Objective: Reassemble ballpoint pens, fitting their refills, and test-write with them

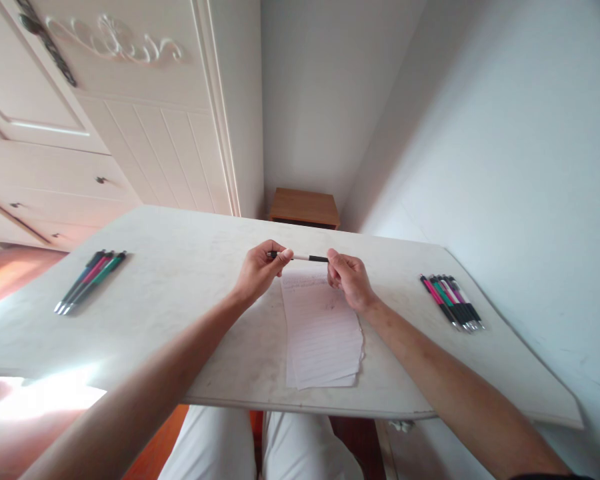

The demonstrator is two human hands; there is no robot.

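Nearest are the person's legs, in white trousers, under the edge of the table. The table has a pale top with light grey marks. On it, in front of the person, lie some lined paper sheets, not perfectly aligned, with handwriting on the upper lines.

At the upper end of these sheets is the white and black pen, held almost horizontally between the two hands. The left hand is nearly closed, and its thumb and fingers pinch the pen near its dark left end. The right hand is also nearly closed, with curled fingers, and pinches the other end, beside the black grip; the tip is hidden there.

Well apart on the left side lies a small group of pens, blue, pink and green, with their silver tips toward the person. Near the right edge lies another row of pens, in pink, green, white and purple, with black grips.

Behind the table stands a brown wooden box. At the left rises a cream cabinet with carved ornament; at the right is a pale wall.
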